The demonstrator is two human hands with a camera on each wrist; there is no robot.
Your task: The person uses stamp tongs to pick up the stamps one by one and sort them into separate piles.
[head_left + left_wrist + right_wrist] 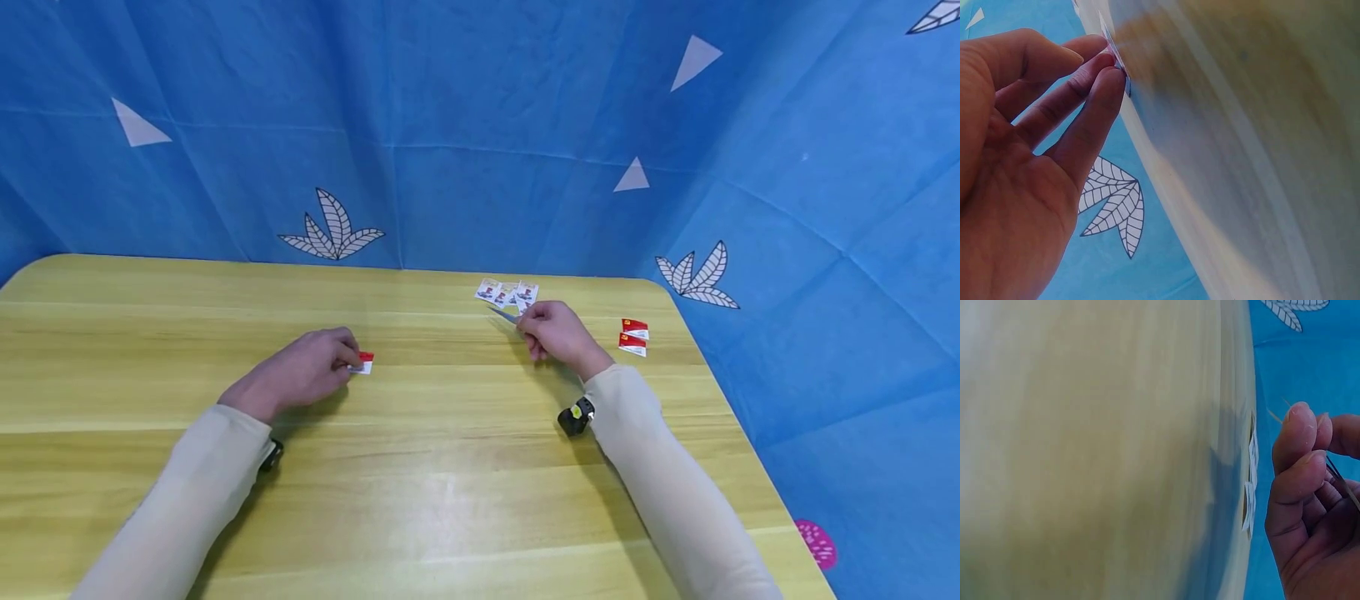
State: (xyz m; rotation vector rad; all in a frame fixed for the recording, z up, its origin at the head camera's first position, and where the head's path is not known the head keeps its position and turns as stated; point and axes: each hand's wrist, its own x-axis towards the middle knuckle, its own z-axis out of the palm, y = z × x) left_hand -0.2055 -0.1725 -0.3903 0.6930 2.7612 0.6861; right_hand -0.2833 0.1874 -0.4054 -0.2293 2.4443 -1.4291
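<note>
My left hand (pixel 311 371) is at the left-centre of the table, thumb and fingertips together at the edge of a small red-and-white card (pixel 365 363). In the left wrist view that card (pixel 1124 72) shows almost edge-on at the fingertips, close against the tabletop. Above the table at the right, my right hand (pixel 557 333) pinches thin cards (pixel 504 316), which point leftward and show only their narrow sides. Their edges stick out past the fingertips in the right wrist view; their faces are hidden. Just beyond this hand lie several white printed cards (pixel 489 290), partly overlapping.
Two red-and-white cards (pixel 634 336) lie one below the other near the right edge of the wooden table (pixel 420 467). A blue cloth (pixel 480 125) with white triangles and leaf prints hangs behind the table and along its right side.
</note>
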